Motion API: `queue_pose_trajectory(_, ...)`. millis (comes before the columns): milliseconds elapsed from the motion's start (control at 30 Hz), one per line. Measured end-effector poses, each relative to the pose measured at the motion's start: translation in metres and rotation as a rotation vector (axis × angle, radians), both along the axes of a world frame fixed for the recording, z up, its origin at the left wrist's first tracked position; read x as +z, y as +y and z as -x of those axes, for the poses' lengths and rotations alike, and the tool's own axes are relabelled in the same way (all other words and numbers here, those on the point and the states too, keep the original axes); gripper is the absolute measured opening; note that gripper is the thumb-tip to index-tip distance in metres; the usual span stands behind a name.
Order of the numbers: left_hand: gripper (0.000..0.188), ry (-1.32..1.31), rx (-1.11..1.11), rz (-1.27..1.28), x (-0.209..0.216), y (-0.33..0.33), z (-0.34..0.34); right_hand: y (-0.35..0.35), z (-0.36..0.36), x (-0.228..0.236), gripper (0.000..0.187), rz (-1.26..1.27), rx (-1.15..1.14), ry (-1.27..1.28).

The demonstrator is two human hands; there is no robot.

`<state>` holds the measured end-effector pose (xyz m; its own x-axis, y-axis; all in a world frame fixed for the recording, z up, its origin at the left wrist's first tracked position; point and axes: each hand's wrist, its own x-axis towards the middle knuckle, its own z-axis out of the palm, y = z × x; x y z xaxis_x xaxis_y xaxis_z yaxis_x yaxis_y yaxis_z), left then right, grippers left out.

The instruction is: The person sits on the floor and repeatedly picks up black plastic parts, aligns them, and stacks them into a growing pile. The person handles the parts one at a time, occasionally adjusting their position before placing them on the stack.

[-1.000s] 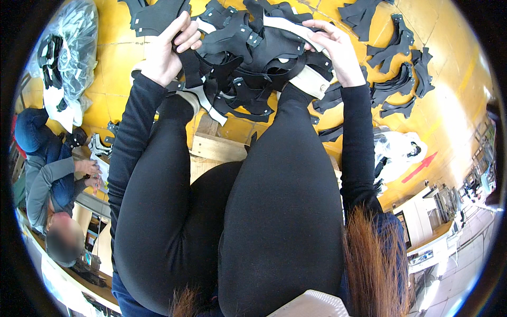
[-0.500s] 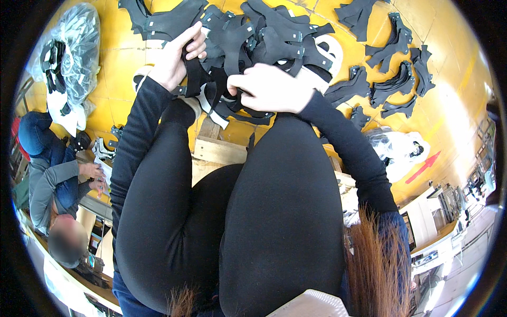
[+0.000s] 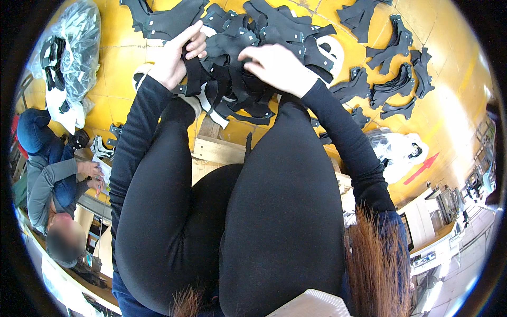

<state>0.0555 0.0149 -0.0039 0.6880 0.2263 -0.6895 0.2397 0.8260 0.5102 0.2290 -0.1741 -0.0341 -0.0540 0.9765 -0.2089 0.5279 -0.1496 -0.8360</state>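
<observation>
Your left hand closed round top of black strip; right hand over dark cut pieces heaped on yellow floor, grip unclear. Pieces probably light, soft, floppy; pinch edges.

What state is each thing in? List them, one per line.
Left hand, fingers curled at a dark piece; grip unclear.
Right hand, over the dark pile, fingers bent; contact unclear.
Dark pile, loose and overlapping.
Dark pieces at right, in separate groups on the floor.
Clear plastic bag, crumpled.
</observation>
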Motion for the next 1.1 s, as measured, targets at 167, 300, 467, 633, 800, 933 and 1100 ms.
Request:
queue_pose_trajectory(167,0.030,0.203,0.095,-0.095,0.011,-0.012,-0.011,0.013,-0.006,-0.014,0.022,-0.223,-0.148,-0.376)
queue_pose_trajectory(300,0.029,0.199,0.068,-0.081,0.013,-0.012,-0.010,0.021,-0.005,-0.026,0.038,-0.235,-0.156,-0.507)
queue_pose_trajectory(467,0.030,0.082,-0.021,-0.144,0.001,-0.003,0.000,0.021,-0.010,-0.042,0.038,-0.170,-0.155,-0.452)
queue_pose_trajectory(633,0.031,0.073,-0.039,-0.133,-0.005,-0.002,0.003,0.015,-0.012,-0.046,0.035,-0.199,-0.213,-0.395)
queue_pose_trajectory(800,0.031,0.072,-0.040,-0.145,-0.002,-0.004,0.001,0.012,-0.015,-0.041,0.037,-0.201,-0.216,-0.362)
queue_pose_trajectory(933,0.030,0.065,-0.029,-0.134,-0.003,-0.002,0.003,0.009,-0.038,-0.036,0.033,-0.207,-0.278,-0.084)
queue_pose_trajectory(1100,0.030,0.054,-0.030,-0.145,-0.006,0.000,0.005,-0.006,-0.091,-0.031,0.024,-0.116,-0.591,-0.242)
